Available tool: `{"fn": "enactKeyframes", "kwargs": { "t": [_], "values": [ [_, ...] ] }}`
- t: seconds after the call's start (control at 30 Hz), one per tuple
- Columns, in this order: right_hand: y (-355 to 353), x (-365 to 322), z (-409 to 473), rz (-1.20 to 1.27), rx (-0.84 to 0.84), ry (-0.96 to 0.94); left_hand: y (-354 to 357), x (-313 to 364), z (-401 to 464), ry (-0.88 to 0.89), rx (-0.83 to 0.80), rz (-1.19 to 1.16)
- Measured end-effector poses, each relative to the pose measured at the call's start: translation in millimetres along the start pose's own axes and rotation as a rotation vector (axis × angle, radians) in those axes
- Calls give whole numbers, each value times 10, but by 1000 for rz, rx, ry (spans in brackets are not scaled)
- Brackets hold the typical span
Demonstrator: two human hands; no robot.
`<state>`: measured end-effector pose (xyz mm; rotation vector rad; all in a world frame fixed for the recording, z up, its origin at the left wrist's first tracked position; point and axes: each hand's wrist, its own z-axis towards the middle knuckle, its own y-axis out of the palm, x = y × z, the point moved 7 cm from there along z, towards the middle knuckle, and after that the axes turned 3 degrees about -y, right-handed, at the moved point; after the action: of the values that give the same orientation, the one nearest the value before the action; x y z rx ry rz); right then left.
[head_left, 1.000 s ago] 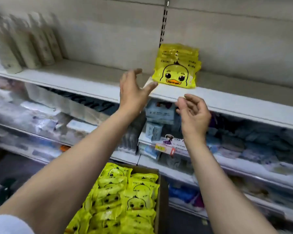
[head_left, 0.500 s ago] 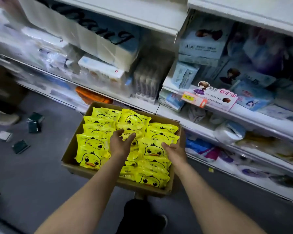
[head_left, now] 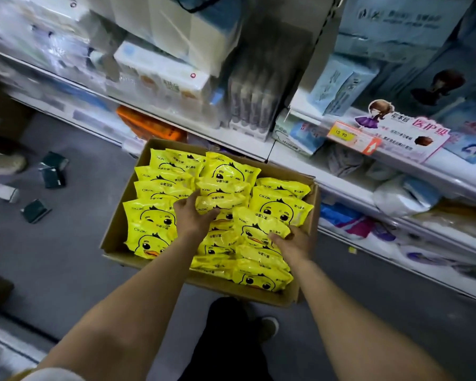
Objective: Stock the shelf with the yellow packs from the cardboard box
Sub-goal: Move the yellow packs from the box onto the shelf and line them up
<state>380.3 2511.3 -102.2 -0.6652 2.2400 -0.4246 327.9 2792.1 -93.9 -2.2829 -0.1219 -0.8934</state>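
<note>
Now we reach into the cardboard box [head_left: 116,232], our left hand [head_left: 193,215] curling its fingers over one yellow pack [head_left: 220,202] and our right hand [head_left: 291,240] gripping another pack [head_left: 259,224], so next we should lift both to the shelf.

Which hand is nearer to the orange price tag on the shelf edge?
Right. The right hand grips a yellow pack at the box's right side, below-left of the price tag. The left hand is on packs mid-box, farther left of it.

yellow packs [head_left: 226,174] with black-eyed duck faces, brown cardboard box [head_left: 116,226], grey floor [head_left: 74,257], orange price tag [head_left: 352,136]
</note>
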Motion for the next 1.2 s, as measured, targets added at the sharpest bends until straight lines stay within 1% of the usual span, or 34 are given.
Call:
{"fn": "enactKeyframes", "kwargs": {
  "t": [0.03,0.07,0.13,0.17,0.2,0.3,0.37,0.43,0.5,0.57,0.63,0.73,0.83,0.93,1.03,1.1,1.2],
  "values": [
    [11,-7,-7,-9,2,-2,-4,27,35,16,17,102],
    [21,-2,-16,-3,9,-3,-12,74,55,62,45,276],
    [33,-8,-53,36,14,2,6,208,45,216,106,668],
    [44,-7,-69,65,14,10,44,253,35,281,110,789],
    [59,10,-77,93,18,22,94,280,28,328,90,863],
    [105,85,-126,118,41,65,236,265,16,362,-23,944],
    [148,107,-196,113,6,96,292,227,-2,348,-78,951],
    [200,123,-271,86,-68,110,313,199,-45,335,-106,937],
    [234,140,-309,14,-121,126,330,203,-109,360,-119,960],
    [240,157,-340,57,-151,171,292,219,-155,355,-99,952],
    [214,170,-421,236,-188,243,210,207,-185,276,-93,832],
    [96,196,-572,497,-238,330,108,154,-280,87,-155,457],
    [-109,150,-670,711,-212,319,-10,248,-524,-38,-151,127],
    [-350,-25,-840,911,-161,258,-90,502,-822,-48,-146,-151],
    [-619,-259,-995,1089,-72,131,-119,782,-1094,-85,-233,-491],
    [-766,-413,-1079,1185,-51,62,-170,1010,-1264,-82,-287,-588],
    [-991,-668,-1205,1237,-61,-15,-259,1399,-1473,-15,-387,-679]
  ]
}}
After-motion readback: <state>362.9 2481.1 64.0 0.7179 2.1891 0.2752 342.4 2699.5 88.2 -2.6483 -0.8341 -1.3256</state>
